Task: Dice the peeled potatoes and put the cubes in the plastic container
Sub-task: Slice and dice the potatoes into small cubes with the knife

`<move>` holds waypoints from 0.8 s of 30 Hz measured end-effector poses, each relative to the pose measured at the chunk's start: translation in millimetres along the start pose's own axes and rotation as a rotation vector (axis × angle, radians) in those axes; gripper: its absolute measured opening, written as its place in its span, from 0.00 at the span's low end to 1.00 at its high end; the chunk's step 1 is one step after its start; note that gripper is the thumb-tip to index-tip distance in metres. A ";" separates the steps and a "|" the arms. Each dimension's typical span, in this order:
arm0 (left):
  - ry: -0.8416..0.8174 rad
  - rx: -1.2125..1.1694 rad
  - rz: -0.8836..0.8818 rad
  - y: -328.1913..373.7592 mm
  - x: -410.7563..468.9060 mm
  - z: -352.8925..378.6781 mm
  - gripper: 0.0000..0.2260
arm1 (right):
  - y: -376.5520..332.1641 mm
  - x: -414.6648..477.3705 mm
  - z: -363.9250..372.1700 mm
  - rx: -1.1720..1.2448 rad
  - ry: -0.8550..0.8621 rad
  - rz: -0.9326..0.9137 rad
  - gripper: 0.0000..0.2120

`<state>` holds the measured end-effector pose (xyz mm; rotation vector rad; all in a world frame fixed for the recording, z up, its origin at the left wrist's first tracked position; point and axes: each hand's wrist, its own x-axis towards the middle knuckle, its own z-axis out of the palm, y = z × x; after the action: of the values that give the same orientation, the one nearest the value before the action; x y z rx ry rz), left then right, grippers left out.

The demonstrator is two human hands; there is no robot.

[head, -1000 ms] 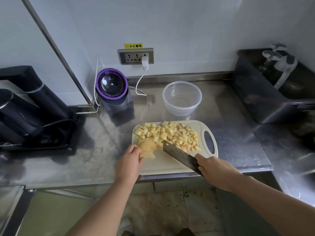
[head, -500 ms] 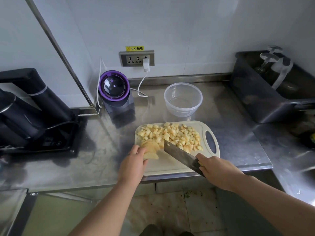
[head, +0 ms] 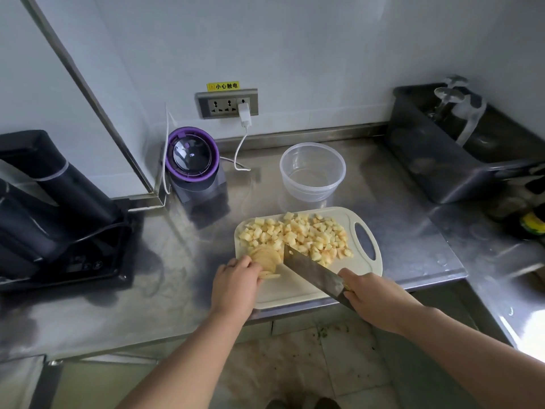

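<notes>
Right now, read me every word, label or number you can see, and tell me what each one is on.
"小心触电": yellow sticker on the wall, just above the socket panel.
Small marks on the black appliance's control panel: too small to read.
Small mark on the purple-rimmed lid: too blurred to read.
No other text shows.

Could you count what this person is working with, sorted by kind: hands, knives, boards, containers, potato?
Hands: 2, left hand and right hand
Cleaver: 1
Cutting board: 1
Plastic container: 1
Pile of potato cubes: 1
Sliced potato: 1
Total: 7
</notes>
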<state>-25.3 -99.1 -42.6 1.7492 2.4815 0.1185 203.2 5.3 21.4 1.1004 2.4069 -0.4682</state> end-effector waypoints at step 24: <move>-0.222 -0.347 -0.157 62.3 11.1 13.2 0.28 | -3.8 -13.5 25.4 0.053 0.062 0.092 0.10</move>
<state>30.9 -67.7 -48.4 1.3481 2.2644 0.3038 214.7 -17.5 7.6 1.2604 2.3968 -0.4753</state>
